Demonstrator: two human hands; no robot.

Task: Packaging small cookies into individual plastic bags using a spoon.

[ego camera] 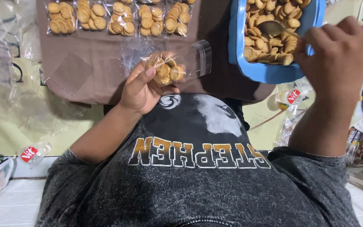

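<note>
Head view, picture upside down, my dark grey shirt filled the bottom. My left hand (141, 86) was curled around a clear plastic bag (181, 63), fingers pinching its lower end where a few small round golden biscuits (164, 72) sat; the bag's open mouth pointed toward the blue plastic tub (269, 72). My right hand (341, 54) was closed around the handle of a metal spoon (273, 27), the bowl of it resting among the loose round biscuits heaped in the tub. Both sat on a brown cloth (85, 67). Along the cloth's far edge, a row of sealed clear packets of biscuits (118, 17) lay side by side, well apart from my hands.
</note>
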